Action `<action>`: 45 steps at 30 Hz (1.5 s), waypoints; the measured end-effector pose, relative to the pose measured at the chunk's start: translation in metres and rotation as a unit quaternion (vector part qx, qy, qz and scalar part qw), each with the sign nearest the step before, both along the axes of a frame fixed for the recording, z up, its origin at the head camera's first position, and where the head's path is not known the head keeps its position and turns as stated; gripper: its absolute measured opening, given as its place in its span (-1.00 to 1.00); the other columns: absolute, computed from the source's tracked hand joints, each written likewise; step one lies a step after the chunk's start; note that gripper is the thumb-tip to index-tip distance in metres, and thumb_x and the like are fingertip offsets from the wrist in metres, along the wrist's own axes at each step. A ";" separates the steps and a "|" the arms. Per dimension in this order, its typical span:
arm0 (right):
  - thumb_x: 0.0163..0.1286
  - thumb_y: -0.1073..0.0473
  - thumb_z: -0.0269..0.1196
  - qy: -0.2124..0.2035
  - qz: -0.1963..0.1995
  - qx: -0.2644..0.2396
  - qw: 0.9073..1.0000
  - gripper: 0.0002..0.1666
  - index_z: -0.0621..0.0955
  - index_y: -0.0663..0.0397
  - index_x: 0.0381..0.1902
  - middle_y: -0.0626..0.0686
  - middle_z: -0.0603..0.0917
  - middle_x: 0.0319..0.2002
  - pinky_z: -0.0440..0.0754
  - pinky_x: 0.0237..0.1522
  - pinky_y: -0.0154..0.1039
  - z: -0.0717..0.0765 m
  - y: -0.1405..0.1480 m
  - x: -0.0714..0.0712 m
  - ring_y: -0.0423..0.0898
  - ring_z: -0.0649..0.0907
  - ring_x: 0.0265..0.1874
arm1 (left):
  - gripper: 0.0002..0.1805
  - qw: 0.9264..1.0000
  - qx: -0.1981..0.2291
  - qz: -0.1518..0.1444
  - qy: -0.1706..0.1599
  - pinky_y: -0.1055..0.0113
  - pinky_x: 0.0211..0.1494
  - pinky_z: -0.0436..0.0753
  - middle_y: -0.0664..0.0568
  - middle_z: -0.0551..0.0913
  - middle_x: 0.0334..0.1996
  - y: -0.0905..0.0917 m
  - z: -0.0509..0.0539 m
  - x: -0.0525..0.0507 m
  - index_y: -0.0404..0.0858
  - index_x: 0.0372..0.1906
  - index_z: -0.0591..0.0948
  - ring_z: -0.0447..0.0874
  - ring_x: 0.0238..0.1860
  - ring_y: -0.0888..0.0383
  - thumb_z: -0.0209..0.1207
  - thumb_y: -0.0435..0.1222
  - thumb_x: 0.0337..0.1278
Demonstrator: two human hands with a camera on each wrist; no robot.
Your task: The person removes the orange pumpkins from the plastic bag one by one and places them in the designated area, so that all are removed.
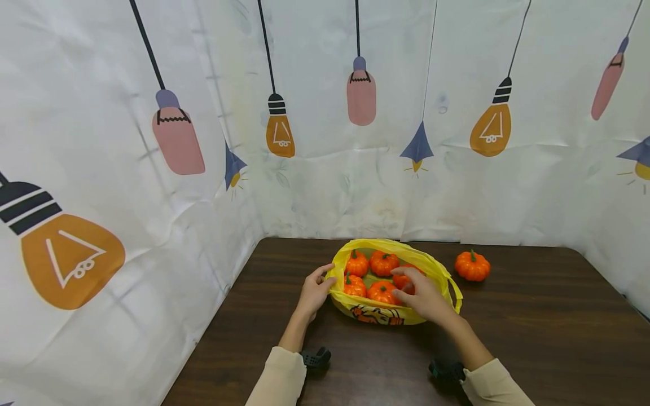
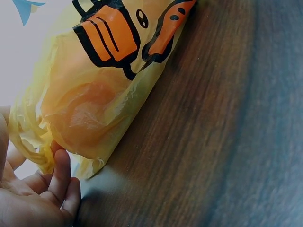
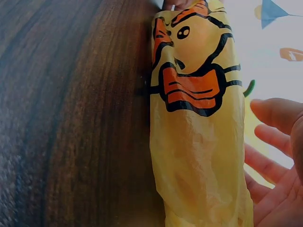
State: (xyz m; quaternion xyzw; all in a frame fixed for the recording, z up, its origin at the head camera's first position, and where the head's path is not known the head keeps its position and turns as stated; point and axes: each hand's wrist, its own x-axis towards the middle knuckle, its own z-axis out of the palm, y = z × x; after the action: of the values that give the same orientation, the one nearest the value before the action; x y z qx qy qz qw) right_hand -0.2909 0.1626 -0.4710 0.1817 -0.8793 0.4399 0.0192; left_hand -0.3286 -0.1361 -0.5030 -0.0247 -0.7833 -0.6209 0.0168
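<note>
A yellow plastic bag (image 1: 416, 254) with a printed orange and black cartoon stands wide-mouthed on the table. Several small orange pumpkins (image 1: 384, 263) with green stems lie inside it. At the bag's left rim my left hand (image 1: 314, 293) pinches the plastic between thumb and fingers; in the left wrist view the fingers (image 2: 60, 172) curl at the gathered yellow edge. My right hand (image 1: 425, 294) reaches over the right side of the mouth, its fingers spread above a pumpkin (image 1: 401, 280) they partly hide. In the right wrist view, the thumb (image 3: 274, 113) stands apart from the fingers.
One more orange pumpkin (image 1: 473, 266) sits on the dark wooden table (image 1: 548, 321), right of the bag. A bag handle loop (image 1: 455, 293) hangs out beside my right hand. White curtains (image 1: 325, 192) printed with lamps enclose the table's back and sides.
</note>
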 end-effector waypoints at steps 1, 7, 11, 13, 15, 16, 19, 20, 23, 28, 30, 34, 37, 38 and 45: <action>0.43 0.13 0.34 0.000 -0.001 0.010 1.000 -0.39 0.48 0.09 0.39 0.19 0.63 0.11 0.60 -0.37 -0.26 -0.001 0.000 -0.001 -0.11 0.64 -0.29 | -0.56 1.000 0.000 0.001 0.000 0.41 -0.45 0.36 0.08 0.38 -0.47 0.000 0.000 0.000 -0.05 0.33 0.60 0.29 -0.53 0.21 0.20 -0.23 0.38; 0.36 0.05 0.41 -0.011 0.013 0.042 0.999 -0.26 0.46 0.07 0.43 0.07 0.67 -0.01 0.56 -0.43 -0.28 -0.005 0.001 -0.004 -0.20 0.60 -0.39 | -0.56 1.000 0.001 0.001 -0.003 0.42 -0.45 0.34 0.09 0.38 -0.48 0.001 0.003 0.001 -0.03 0.33 0.60 0.28 -0.54 0.21 0.20 -0.24 0.38; 0.33 0.01 0.43 -0.010 0.024 0.051 0.998 -0.20 0.44 0.10 0.46 0.10 0.66 0.07 0.55 -0.42 -0.29 -0.003 0.001 -0.003 -0.21 0.59 -0.38 | -0.55 1.000 -0.002 -0.001 -0.005 0.42 -0.46 0.32 0.09 0.37 -0.49 0.001 0.004 0.002 -0.01 0.33 0.59 0.25 -0.55 0.21 0.19 -0.24 0.39; 0.33 0.00 0.43 -0.011 0.030 0.055 0.998 -0.18 0.42 0.11 0.47 0.10 0.68 0.03 0.54 -0.43 -0.28 -0.002 0.001 -0.002 -0.20 0.59 -0.39 | -0.55 1.000 -0.005 -0.004 -0.004 0.42 -0.47 0.31 0.10 0.36 -0.50 0.001 0.005 0.003 -0.01 0.34 0.59 0.23 -0.56 0.21 0.18 -0.24 0.39; 0.34 0.00 0.43 -0.013 0.039 0.057 0.998 -0.16 0.40 0.14 0.48 0.09 0.68 -0.02 0.53 -0.45 -0.27 -0.001 0.001 -0.001 -0.20 0.58 -0.42 | -0.55 1.000 -0.006 -0.005 -0.003 0.42 -0.47 0.30 0.10 0.35 -0.50 0.002 0.005 0.003 0.00 0.35 0.58 0.21 -0.57 0.21 0.18 -0.24 0.40; 0.34 -0.01 0.43 -0.016 0.039 0.060 0.997 -0.15 0.40 0.12 0.49 0.07 0.69 -0.06 0.53 -0.46 -0.28 -0.001 0.001 -0.001 -0.21 0.57 -0.44 | -0.55 1.000 -0.007 -0.005 -0.003 0.42 -0.48 0.30 0.11 0.35 -0.51 0.002 0.005 0.003 -0.01 0.35 0.58 0.21 -0.57 0.21 0.18 -0.24 0.40; 0.33 -0.03 0.43 -0.022 0.050 0.067 0.996 -0.12 0.37 0.10 0.51 0.08 0.69 -0.09 0.52 -0.48 -0.29 -0.004 0.002 -0.001 -0.22 0.55 -0.52 | -0.55 1.000 -0.007 -0.006 -0.003 0.42 -0.48 0.30 0.11 0.35 -0.51 0.001 0.005 0.003 -0.01 0.35 0.58 0.20 -0.58 0.22 0.18 -0.23 0.40; 0.33 -0.04 0.43 -0.022 0.056 0.069 0.996 -0.11 0.37 0.10 0.51 0.11 0.69 -0.02 0.53 -0.46 -0.29 -0.005 0.003 -0.002 -0.23 0.55 -0.52 | -0.55 1.000 -0.007 -0.005 -0.003 0.43 -0.49 0.29 0.11 0.35 -0.51 0.001 0.004 0.003 -0.01 0.35 0.58 0.20 -0.58 0.22 0.18 -0.23 0.40; 0.31 -0.06 0.44 -0.017 0.066 0.082 0.994 -0.10 0.38 0.08 0.51 0.20 0.61 0.24 0.58 -0.29 -0.28 -0.010 0.003 -0.004 -0.23 0.57 -0.43 | -0.55 1.000 -0.009 -0.005 -0.001 0.43 -0.49 0.30 0.11 0.34 -0.50 0.001 0.003 0.002 -0.01 0.35 0.58 0.19 -0.58 0.22 0.18 -0.23 0.40; 0.30 -0.08 0.45 -0.007 0.072 0.085 0.994 -0.11 0.40 0.08 0.49 0.26 0.45 0.43 0.59 -0.08 -0.19 -0.014 0.003 -0.005 -0.20 0.57 -0.25 | -0.55 1.000 -0.010 -0.010 0.002 0.42 -0.48 0.30 0.10 0.34 -0.49 -0.001 0.000 0.002 -0.01 0.35 0.57 0.19 -0.57 0.22 0.17 -0.23 0.41; 0.30 -0.07 0.45 -0.009 0.075 0.078 0.994 -0.11 0.41 0.08 0.48 0.28 0.45 0.42 0.59 -0.11 -0.22 -0.014 0.003 -0.005 -0.21 0.57 -0.29 | -0.55 1.000 -0.009 -0.011 0.002 0.43 -0.49 0.31 0.11 0.35 -0.49 -0.001 -0.001 0.003 -0.01 0.35 0.57 0.19 -0.58 0.23 0.17 -0.23 0.41; 0.30 -0.04 0.45 -0.020 0.075 0.066 0.995 -0.13 0.41 0.06 0.48 0.27 0.46 0.41 0.56 -0.28 -0.31 -0.015 0.003 -0.004 -0.25 0.52 -0.47 | -0.55 1.000 -0.007 -0.010 0.001 0.43 -0.49 0.31 0.11 0.36 -0.49 -0.001 -0.001 0.002 -0.01 0.35 0.58 0.21 -0.57 0.24 0.17 -0.23 0.40; 0.30 -0.02 0.46 -0.028 0.074 0.057 0.995 -0.14 0.41 0.05 0.48 0.25 0.50 0.35 0.53 -0.39 -0.31 -0.015 0.003 -0.005 -0.25 0.47 -0.57 | -0.55 1.000 -0.006 -0.009 -0.001 0.44 -0.49 0.31 0.12 0.36 -0.49 -0.001 0.000 0.002 -0.01 0.34 0.58 0.22 -0.57 0.24 0.17 -0.24 0.40; 0.29 -0.02 0.47 -0.032 0.072 0.056 0.995 -0.14 0.41 0.04 0.48 0.23 0.51 0.34 0.53 -0.41 -0.31 -0.015 0.003 -0.005 -0.25 0.47 -0.58 | -0.55 1.000 -0.007 -0.008 -0.001 0.44 -0.49 0.31 0.11 0.37 -0.49 -0.001 0.000 0.002 -0.01 0.34 0.59 0.22 -0.57 0.24 0.17 -0.24 0.40; 0.28 -0.01 0.48 -0.030 0.068 0.053 0.996 -0.13 0.41 0.05 0.47 0.21 0.55 0.27 0.53 -0.42 -0.29 -0.014 0.003 -0.005 -0.24 0.48 -0.59 | -0.56 1.000 -0.009 -0.007 0.000 0.43 -0.48 0.31 0.11 0.36 -0.48 0.000 0.001 0.001 -0.01 0.34 0.59 0.22 -0.56 0.23 0.18 -0.24 0.40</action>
State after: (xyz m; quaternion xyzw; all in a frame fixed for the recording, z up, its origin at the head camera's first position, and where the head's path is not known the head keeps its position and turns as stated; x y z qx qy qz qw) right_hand -0.2958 0.1656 -0.4848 0.2286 -0.8870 0.3986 -0.0468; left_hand -0.3273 -0.1358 -0.5017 -0.0302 -0.7888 -0.6138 0.0117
